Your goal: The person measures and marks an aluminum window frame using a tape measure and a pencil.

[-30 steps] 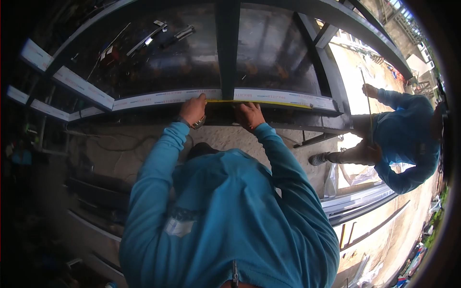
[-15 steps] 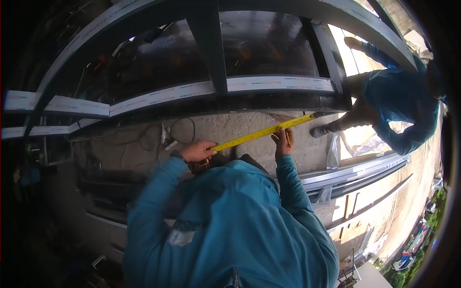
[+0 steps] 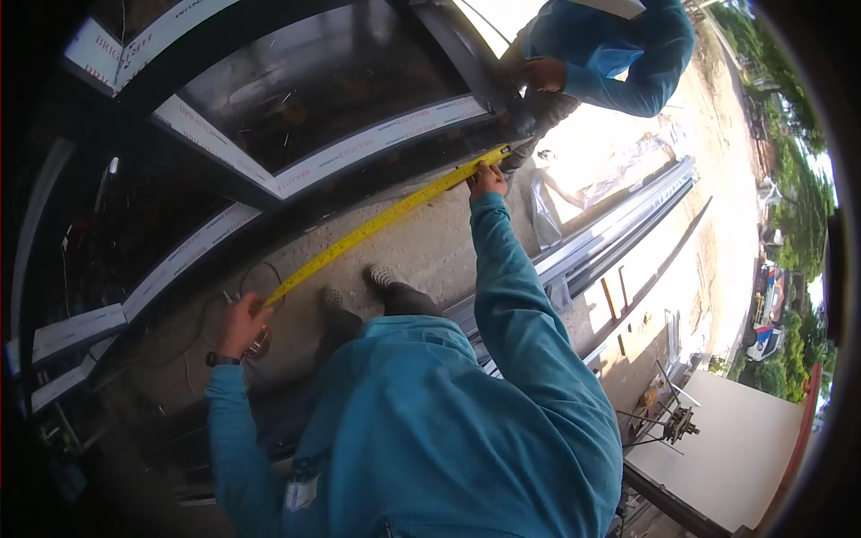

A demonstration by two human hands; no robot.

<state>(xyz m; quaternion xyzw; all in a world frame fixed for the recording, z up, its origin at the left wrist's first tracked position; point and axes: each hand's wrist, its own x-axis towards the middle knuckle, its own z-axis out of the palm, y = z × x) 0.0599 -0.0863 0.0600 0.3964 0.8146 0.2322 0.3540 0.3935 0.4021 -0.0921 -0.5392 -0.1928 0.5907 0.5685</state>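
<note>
A yellow tape measure (image 3: 377,226) is drawn out in a long slant along the lower edge of a dark metal frame (image 3: 359,166). My left hand (image 3: 240,328) is closed at the lower-left end of the blade, with the rounded case (image 3: 258,345) partly hidden under it. Near the blade's far end, my right hand (image 3: 489,181) grips the tape with bent fingers. The blade's tip lies close to the frame's right corner. White protective film with printed lettering covers the frame bars.
A co-worker in a blue shirt (image 3: 610,58) bends beside the frame's right end. Long metal profiles (image 3: 619,224) lie on the ground at right, near clear plastic sheeting (image 3: 552,211). A cable (image 3: 193,345) lies on the floor at left. A white panel (image 3: 726,439) stands lower right.
My hands have moved apart, left hand down-left and right hand up-left, and more tape is out. The view has turned. The co-worker is lower, with an arm reaching toward the frame.
</note>
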